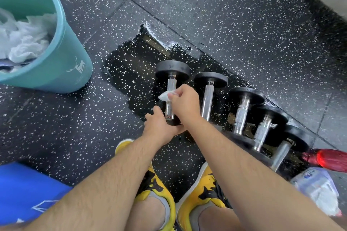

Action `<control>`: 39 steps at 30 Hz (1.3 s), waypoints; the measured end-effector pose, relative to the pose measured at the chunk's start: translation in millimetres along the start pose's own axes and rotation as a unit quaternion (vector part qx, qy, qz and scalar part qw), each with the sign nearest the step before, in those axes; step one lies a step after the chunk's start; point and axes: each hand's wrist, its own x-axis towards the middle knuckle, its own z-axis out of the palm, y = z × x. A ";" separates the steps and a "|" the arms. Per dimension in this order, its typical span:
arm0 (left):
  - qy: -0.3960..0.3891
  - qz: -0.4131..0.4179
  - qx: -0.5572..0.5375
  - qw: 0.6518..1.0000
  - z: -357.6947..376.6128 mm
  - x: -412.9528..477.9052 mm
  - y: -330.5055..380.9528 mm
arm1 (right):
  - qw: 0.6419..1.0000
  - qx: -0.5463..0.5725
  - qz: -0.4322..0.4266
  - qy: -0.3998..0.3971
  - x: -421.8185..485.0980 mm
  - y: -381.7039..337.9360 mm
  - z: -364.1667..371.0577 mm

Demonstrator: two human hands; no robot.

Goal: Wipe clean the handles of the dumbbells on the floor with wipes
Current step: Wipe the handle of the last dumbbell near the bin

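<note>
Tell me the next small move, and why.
Probably slide the wipe down the handle of the leftmost dumbbell toward its near end. The right hand pinches the wipe at mid-handle, the left hand grips the near end, and the lower stretch shows reddish marks.

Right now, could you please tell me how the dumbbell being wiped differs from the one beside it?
The left hand holds the near end of the wiped dumbbell; the neighbour dumbbell is untouched. The right hand pinches a wipe against the wiped dumbbell's handle; the neighbour's handle is bare. Both have black round ends and silver handles.
</note>
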 end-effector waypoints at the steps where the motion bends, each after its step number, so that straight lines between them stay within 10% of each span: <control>1: 0.002 0.000 0.003 1.000 0.1 0.5 -0.7 | 1.000 0.021 0.020 -0.005 -6.2 1.6 0.1; 39: 0.012 0.027 -0.025 0.999 0.1 -3.7 -2.0 | 0.985 0.106 0.126 -0.055 9.4 18.3 -6.7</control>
